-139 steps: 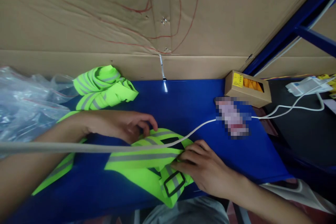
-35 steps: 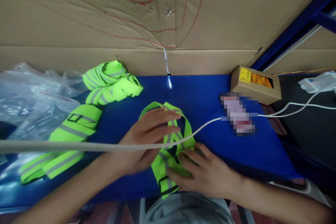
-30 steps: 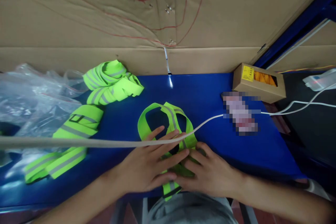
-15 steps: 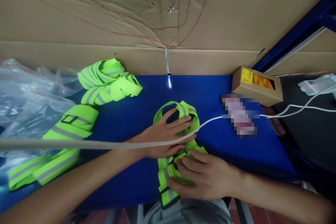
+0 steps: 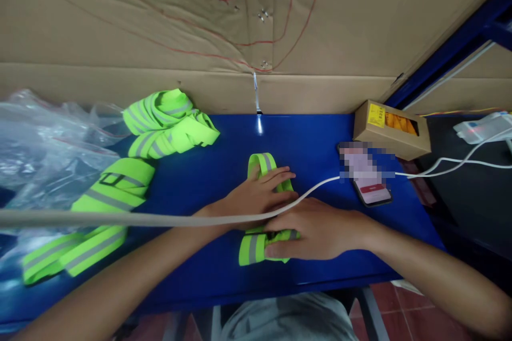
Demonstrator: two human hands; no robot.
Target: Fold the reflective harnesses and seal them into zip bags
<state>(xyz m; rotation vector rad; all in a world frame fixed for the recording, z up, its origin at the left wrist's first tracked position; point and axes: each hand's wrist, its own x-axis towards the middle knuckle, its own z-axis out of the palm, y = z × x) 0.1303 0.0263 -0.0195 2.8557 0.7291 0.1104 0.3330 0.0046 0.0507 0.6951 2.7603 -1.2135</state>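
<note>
A neon-green strap with a grey reflective stripe (image 5: 253,249) lies bunched on the blue table under both hands. My left hand (image 5: 256,194) presses on its upper part, fingers pointing right, with a loop showing above them. Just below and to the right, my right hand (image 5: 312,229) is wrapped over the lower folds, its thumb on the strap near the front. The two hands touch or overlap at the fingertips. A white cable (image 5: 160,219) crosses in front of the view and hides part of the left hand.
Folded green straps (image 5: 172,125) lie at the back left, and another with a black buckle (image 5: 114,186) nearer. Clear plastic bags (image 5: 44,138) are at far left. A phone (image 5: 370,176) and a cardboard box (image 5: 392,130) stand right.
The strap has been gathered into a shorter bundle, its lower end moved up from the table's front edge. My right hand has moved up against my left.
</note>
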